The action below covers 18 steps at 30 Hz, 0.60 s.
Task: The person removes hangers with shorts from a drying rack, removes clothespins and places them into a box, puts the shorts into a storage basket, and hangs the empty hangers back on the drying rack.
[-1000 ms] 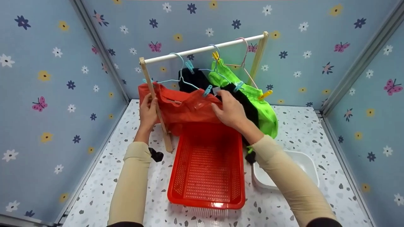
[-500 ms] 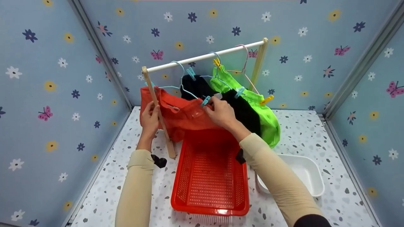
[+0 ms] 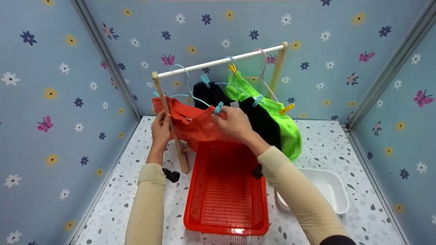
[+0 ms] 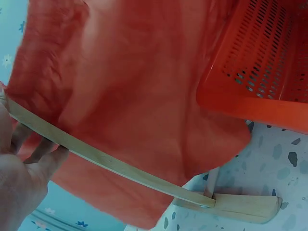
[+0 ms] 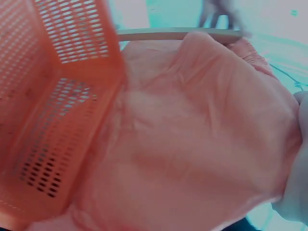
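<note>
Head view shows the orange-red garment (image 3: pixel 196 131) creased and sagging.

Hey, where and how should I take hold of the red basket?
Probably take the red basket by the middle of its near rim, coming from the wearer's side with a hooked grip: that rim is broad and exposed, while the orange garment hides the far end in the head view.

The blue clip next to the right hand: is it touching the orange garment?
Touching. The head view shows it: the blue clip by the right hand sits over the edge of the orange garment, its lower end lying on the cloth.
</note>
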Available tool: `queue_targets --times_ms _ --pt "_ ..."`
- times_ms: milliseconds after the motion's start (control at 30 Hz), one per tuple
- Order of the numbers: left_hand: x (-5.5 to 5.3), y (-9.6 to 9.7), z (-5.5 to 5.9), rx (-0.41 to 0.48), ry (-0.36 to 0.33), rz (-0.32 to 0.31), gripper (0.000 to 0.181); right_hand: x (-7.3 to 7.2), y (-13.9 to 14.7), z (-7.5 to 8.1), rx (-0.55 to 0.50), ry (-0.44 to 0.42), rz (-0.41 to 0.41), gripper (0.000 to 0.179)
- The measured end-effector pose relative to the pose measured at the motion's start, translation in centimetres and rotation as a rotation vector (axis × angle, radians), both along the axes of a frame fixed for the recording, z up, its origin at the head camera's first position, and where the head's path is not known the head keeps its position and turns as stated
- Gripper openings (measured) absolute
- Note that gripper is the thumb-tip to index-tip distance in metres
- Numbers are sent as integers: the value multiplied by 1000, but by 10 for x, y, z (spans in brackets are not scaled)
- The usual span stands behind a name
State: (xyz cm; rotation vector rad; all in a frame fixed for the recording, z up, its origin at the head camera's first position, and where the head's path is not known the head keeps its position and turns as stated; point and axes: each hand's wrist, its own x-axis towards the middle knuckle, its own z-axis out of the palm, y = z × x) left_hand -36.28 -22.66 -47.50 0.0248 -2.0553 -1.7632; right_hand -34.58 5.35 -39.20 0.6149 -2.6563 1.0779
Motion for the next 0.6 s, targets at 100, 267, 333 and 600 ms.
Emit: queue_targets --times_ms 100,267,333,600 --pt "8 4 10 5 -4 -21 42 8 11 13 -9 69 -24 26" --pt "20 9 25 -25 8 -27 40 25 37 40 -33 80 -68 33" --pt "21 9 27 -25 6 -24 40 34 48 50 -43 67 -73 35" --pt "1 0 5 47 -38 -24 42 68 97 57 -160 187 14 39"
